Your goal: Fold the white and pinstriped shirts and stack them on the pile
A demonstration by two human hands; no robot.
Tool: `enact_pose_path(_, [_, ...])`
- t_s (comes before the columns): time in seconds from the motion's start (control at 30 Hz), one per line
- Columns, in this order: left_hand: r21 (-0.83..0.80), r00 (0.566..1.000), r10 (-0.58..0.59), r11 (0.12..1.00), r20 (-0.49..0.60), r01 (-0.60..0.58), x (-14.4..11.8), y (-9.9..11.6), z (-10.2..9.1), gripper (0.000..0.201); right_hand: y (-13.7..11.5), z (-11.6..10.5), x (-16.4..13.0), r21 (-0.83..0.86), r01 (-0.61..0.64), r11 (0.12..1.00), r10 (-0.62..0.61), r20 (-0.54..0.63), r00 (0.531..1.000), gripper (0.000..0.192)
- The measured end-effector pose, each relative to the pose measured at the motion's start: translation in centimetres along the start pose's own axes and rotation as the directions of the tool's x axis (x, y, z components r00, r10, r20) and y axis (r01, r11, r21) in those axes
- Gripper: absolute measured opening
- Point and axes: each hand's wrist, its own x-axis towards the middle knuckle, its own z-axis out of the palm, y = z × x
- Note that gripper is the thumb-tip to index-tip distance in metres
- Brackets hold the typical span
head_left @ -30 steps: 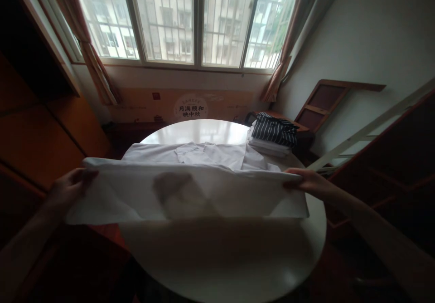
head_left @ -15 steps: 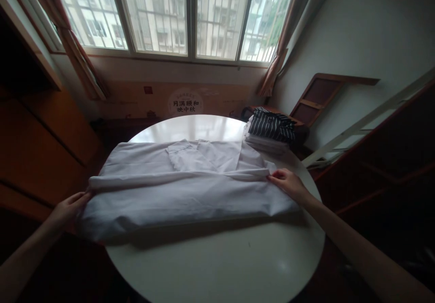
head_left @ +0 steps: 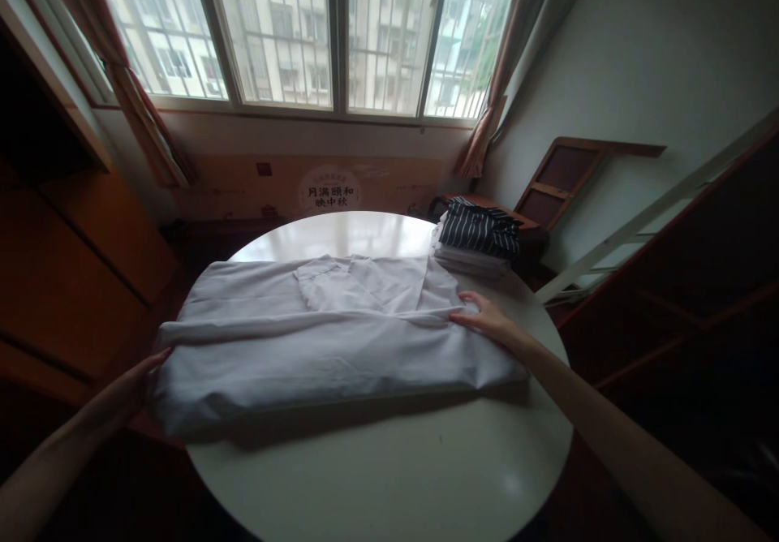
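- A white garment [head_left: 316,339] lies spread across the round white table [head_left: 389,477], folded over lengthwise so that a doubled band runs from left to right along its near side.
- The garment's left end hangs a little past the table's left edge; its collar part lies open toward the window [head_left: 329,31].
- My left hand [head_left: 131,384] is at that left end, fingers stretched out flat against the cloth's edge; I cannot tell whether they pinch any fabric.
- My right hand [head_left: 490,323] rests palm down on the garment's right end, fingers spread and loose, pressing on the fold, not gripping it.
- Just beyond my right hand, at the table's far right rim, sits a stack of folded clothes [head_left: 478,242], a dark striped piece on top of white ones.
- Behind the table a cardboard panel with printed characters [head_left: 325,189] leans under the window, with curtains [head_left: 143,120] on both sides.
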Motion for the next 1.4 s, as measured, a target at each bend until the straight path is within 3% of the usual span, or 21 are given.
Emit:
enact_pose_path(0.07, [-0.156, 0.994, -0.021, 0.987, 0.107, 0.038, 0.4, -0.2, -0.3, 0.025, -0.2, 0.1, -0.2, 0.042, 0.050, 0.998, -0.052, 0.054, 0.997, 0.059])
enact_pose_path(0.1, [-0.197, 0.996, -0.012, 0.980, 0.089, 0.029, 0.7, -0.1, -0.5, 0.026, -0.3, 0.1, -0.4, 0.057, 0.064, 0.996, -0.068, 0.075, 0.995, 0.056])
enact_pose_path(0.2, [-0.099, 0.989, 0.048, 0.993, -0.140, -0.062, 0.8, 0.7, -1.1, 0.033, -0.4, -0.2, -1.8, 0.062, 0.076, 0.995, -0.082, 0.095, 0.992, 0.051])
enact_pose_path(0.3, [0.103, 0.964, 0.165, 0.984, -0.207, -0.146, -0.2, 2.5, -1.3, 0.037, 0.4, -0.9, -4.0, 0.030, 0.081, 0.996, -0.082, 0.057, 0.995, 0.049])
enact_pose_path(0.4, [0.275, 0.942, 0.322, 0.918, -0.096, -0.286, -2.0, 4.5, -0.3, 0.039, 2.4, -2.0, -6.4, -0.017, 0.019, 1.000, -0.019, -0.009, 1.000, 0.049])
enact_pose_path(0.5, [0.426, 0.909, 0.414, 0.815, 0.045, -0.392, -3.0, 5.8, 1.9, 0.044, 5.1, -3.5, -8.3, -0.071, -0.082, 0.994, 0.072, -0.124, 0.990, 0.052])
enact_pose_path(0.57, [0.513, 0.863, 0.497, 0.719, 0.092, -0.469, -3.0, 6.0, 3.6, 0.045, 6.7, -4.5, -9.3, -0.114, -0.137, 0.984, 0.117, -0.168, 0.979, 0.053])
enact_pose_path(0.63, [0.615, 0.778, 0.620, 0.576, 0.099, -0.538, -2.7, 5.9, 4.9, 0.044, 7.7, -5.5, -10.1, -0.165, -0.146, 0.976, 0.109, -0.213, 0.971, 0.054])
enact_pose_path(0.7, [0.713, 0.674, 0.730, 0.413, 0.114, -0.567, -2.4, 5.7, 5.8, 0.041, 8.0, -6.4, -10.7, -0.216, -0.112, 0.970, 0.047, -0.285, 0.957, 0.054])
enact_pose_path(0.77, [0.767, 0.626, 0.766, 0.312, 0.146, -0.561, -2.4, 5.6, 6.1, 0.038, 7.9, -7.2, -11.1, -0.228, -0.060, 0.972, -0.029, -0.371, 0.928, 0.052])
enact_pose_path(0.87, [0.760, 0.692, 0.700, 0.351, 0.175, -0.547, -2.9, 5.9, 5.8, 0.036, 7.2, -7.9, -11.5, -0.163, -0.004, 0.987, -0.068, -0.436, 0.897, 0.044])
enact_pose_path(1.0, [0.749, 0.774, 0.618, 0.449, 0.133, -0.487, -3.3, 6.2, 5.6, 0.034, 6.2, -7.6, -11.8, -0.094, -0.051, 0.994, 0.028, -0.228, 0.973, 0.038])
enact_pose_path(1.07, [0.786, 0.762, 0.639, 0.416, 0.106, -0.458, -3.1, 5.9, 5.6, 0.034, 5.9, -7.2, -11.7, -0.111, -0.072, 0.991, 0.057, -0.130, 0.990, 0.038])
enact_pose_path(1.2, [0.798, 0.635, 0.769, 0.340, 0.068, -0.498, -3.4, 5.8, 5.4, 0.034, 6.1, -6.9, -11.4, -0.082, -0.123, 0.989, 0.113, -0.117, 0.987, 0.037])
enact_pose_path(1.23, [0.788, 0.646, 0.761, 0.364, 0.055, -0.496, -3.7, 6.0, 5.4, 0.034, 6.1, -7.0, -11.4, -0.024, -0.124, 0.992, 0.121, -0.116, 0.986, 0.038])
enact_pose_path(1.33, [0.733, 0.811, 0.585, 0.546, 0.012, -0.405, -4.8, 6.8, 5.1, 0.033, 6.0, -7.2, -11.4, 0.212, -0.135, 0.968, 0.154, -0.078, 0.985, 0.039])
enact_pose_path(1.4, [0.689, 0.888, 0.459, 0.642, 0.006, -0.336, -5.3, 7.3, 5.0, 0.031, 5.6, -7.0, -11.4, 0.297, -0.157, 0.942, 0.180, -0.053, 0.982, 0.041])
